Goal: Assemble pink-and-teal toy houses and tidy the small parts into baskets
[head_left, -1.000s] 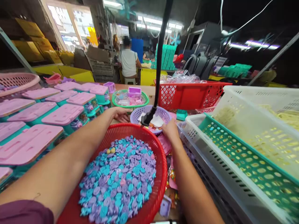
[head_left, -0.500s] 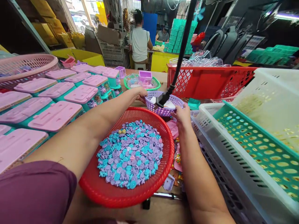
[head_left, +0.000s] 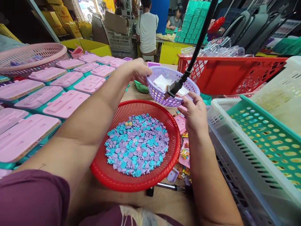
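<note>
A small purple basket [head_left: 162,93] with white paper inside is held up in the air between both hands. My left hand [head_left: 138,69] grips its left rim. My right hand [head_left: 196,114] holds its right side from below, fingers curled on the rim. Beneath it on the table sits a round red basket [head_left: 122,179] filled with many small purple and teal spiral discs [head_left: 137,144].
Rows of pink-lidded teal boxes [head_left: 67,103] fill the left. A pink basket [head_left: 30,56] stands far left, a red crate [head_left: 230,77] behind, white and green crates [head_left: 263,141] at right. A black pole [head_left: 195,53] crosses the view. Two people sit in the background.
Both hands took hold of the purple basket and lifted it off the table toward me. The view has shifted downward.
</note>
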### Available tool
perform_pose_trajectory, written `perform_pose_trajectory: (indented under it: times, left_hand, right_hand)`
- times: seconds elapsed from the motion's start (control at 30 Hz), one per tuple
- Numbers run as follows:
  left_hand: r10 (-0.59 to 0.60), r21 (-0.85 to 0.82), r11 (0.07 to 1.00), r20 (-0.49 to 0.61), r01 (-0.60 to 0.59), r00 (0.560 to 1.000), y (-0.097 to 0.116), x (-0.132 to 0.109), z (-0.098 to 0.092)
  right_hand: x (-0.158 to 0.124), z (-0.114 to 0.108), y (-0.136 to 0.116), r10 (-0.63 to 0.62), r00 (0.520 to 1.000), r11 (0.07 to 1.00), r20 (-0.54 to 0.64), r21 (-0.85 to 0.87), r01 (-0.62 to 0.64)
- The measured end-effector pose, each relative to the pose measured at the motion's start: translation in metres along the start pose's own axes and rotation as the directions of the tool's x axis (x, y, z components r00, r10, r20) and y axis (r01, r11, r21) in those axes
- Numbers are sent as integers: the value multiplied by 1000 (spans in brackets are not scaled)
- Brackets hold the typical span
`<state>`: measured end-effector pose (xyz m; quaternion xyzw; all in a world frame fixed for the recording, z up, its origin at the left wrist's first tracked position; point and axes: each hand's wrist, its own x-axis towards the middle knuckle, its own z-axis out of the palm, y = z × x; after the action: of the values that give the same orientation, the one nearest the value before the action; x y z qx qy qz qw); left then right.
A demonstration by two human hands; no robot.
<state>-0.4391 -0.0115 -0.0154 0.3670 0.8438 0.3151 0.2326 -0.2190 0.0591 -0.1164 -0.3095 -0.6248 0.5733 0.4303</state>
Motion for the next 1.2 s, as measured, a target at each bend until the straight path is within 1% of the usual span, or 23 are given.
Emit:
perform_pose_trajectory:
  times: [0.1,0.17,0.2,0.27,0.33,0.37,0.4,0.43,0.47,0.5,0.53,0.57,0.6,0.63,0.67,0.73,0.83,0.9,0.97,1.03,1.07,1.1,1.2]
  left_hand:
    - [8,87,996,-124,3,992,-6,-36,-23]
    - [-30,141,988,-201,60,979,-16,-60,-36]
    - [-67,129,987,-233,99,970,-22,-70,-41]
    - [-147,3,988,-306,156,940,-37,-89,-50]
    - [-217,-161,973,-378,167,900,-55,-103,-56]
    - [-245,-222,961,-405,166,881,-64,-110,-57]
    - [-269,-266,950,-422,166,865,-73,-115,-57]
    - [-289,-295,940,-429,169,856,-81,-119,-56]
    - [-303,-319,932,-427,172,852,-88,-122,-53]
    - [-318,-349,921,-418,173,851,-95,-124,-49]
    - [-331,-382,908,-406,171,852,-101,-125,-45]
    - [-341,-415,895,-393,166,854,-105,-126,-41]
    - [-346,-446,881,-381,158,857,-110,-125,-37]
    - [-351,-476,867,-373,148,859,-113,-124,-34]
    - [-355,-505,852,-366,137,860,-116,-122,-32]
    - [-363,-554,825,-363,114,858,-120,-118,-30]
    - [-372,-607,790,-361,87,855,-121,-110,-29]
    - [-367,-630,774,-355,70,860,-120,-105,-27]
    - [-356,-646,761,-345,56,869,-117,-101,-25]
    - [-349,-661,749,-335,46,875,-113,-97,-26]
    - [-348,-668,743,-334,40,876,-112,-95,-27]
    - [-349,-674,738,-336,36,875,-110,-94,-28]
    - [-348,-681,732,-353,17,868,-106,-90,-34]
  right_hand:
    - [-24,5,-12,-15,989,994,149,-103,30]
    - [-39,9,-19,-4,968,988,250,-150,43]
    - [-45,10,-22,-8,957,986,289,-159,56]
    - [-55,12,-24,-40,945,987,324,-136,88]
    - [-64,13,-21,-79,945,984,316,-124,124]
    - [-68,15,-19,-92,936,976,339,-155,152]
    - [-73,17,-16,-92,911,958,403,-214,191]
    - [-79,21,-14,-74,858,925,509,-286,250]
    - [-85,26,-11,-39,768,875,640,-350,335]
    - [-91,32,-9,15,650,807,759,-393,441]
    - [-97,38,-8,80,532,726,843,-415,549]
    - [-101,45,-8,147,436,637,888,-422,645]
    - [-105,51,-8,207,370,548,906,-420,723]
    - [-107,57,-9,257,332,465,908,-417,781]
    - [-108,61,-11,297,310,395,903,-412,821]
    - [-109,66,-14,336,273,302,901,-378,875]
    - [-111,69,-14,333,242,190,911,-317,929]
    - [-111,69,-9,305,243,133,921,-294,946]
    - [-109,69,-4,284,273,86,919,-308,947]
    - [-103,67,1,295,329,48,897,-357,933]
    - [-100,66,2,307,351,38,884,-380,924]
    - [-97,63,3,319,361,39,876,-393,919]
    - [-93,50,3,338,343,84,876,-391,917]
